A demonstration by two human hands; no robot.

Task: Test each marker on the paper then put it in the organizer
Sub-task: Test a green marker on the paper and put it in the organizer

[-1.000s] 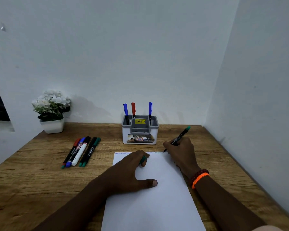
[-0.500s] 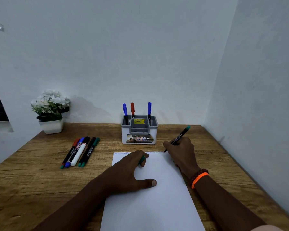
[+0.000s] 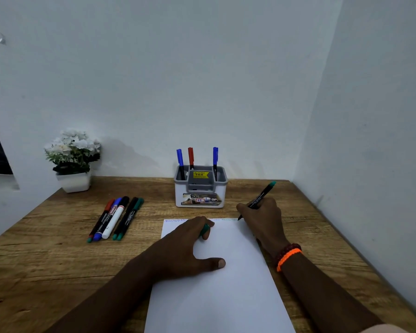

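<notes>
A white paper (image 3: 221,284) lies flat on the desk, thin zigzag scribbles along its far edge. A black marker (image 3: 259,197) with a green end slants up to the right, tip at the paper's far right corner. A green cap (image 3: 204,230), probably its own, rests on the sheet. Five markers (image 3: 115,218) lie side by side to the left. The grey-and-white organizer (image 3: 200,188) stands just beyond the paper, with two blue markers (image 3: 180,157) and one red (image 3: 190,156) upright.
</notes>
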